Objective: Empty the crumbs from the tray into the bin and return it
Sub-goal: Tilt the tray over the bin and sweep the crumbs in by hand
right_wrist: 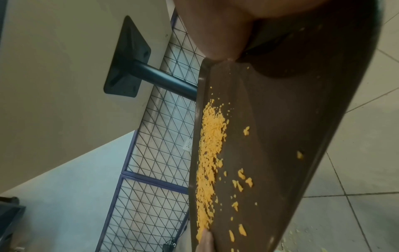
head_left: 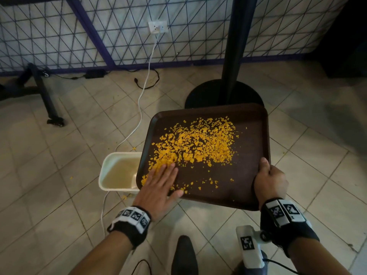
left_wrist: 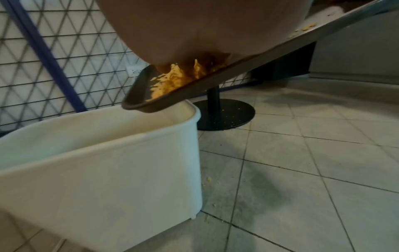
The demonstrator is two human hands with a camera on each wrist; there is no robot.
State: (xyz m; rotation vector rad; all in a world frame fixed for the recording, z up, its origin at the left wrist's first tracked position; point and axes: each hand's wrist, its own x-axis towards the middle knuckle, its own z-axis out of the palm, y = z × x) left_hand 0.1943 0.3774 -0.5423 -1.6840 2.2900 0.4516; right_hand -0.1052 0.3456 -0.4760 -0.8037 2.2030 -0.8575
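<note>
A dark brown tray (head_left: 250, 139) is held above the floor, tilted down to the left, with its low edge over a white bin (head_left: 111, 171). Orange crumbs (head_left: 198, 143) are spread over its middle and lower left. My left hand (head_left: 158, 181) lies flat on the tray's near left corner, fingers straight, touching the crumbs. My right hand (head_left: 270, 179) grips the tray's near right edge, thumb on top. In the left wrist view, crumbs (left_wrist: 170, 80) are piled at the low rim of the tray (left_wrist: 237, 69) above the bin (left_wrist: 108, 153). In the right wrist view, crumbs (right_wrist: 210, 153) lie along the tray (right_wrist: 291, 119).
A black table post (head_left: 236, 48) on a round base (head_left: 206, 94) stands just behind the tray. A white cable (head_left: 139, 108) runs from a wall socket (head_left: 157, 26) across the tiled floor past the bin. A wire mesh fence (head_left: 59, 36) backs the area. Stray crumbs (left_wrist: 208, 179) dot the floor.
</note>
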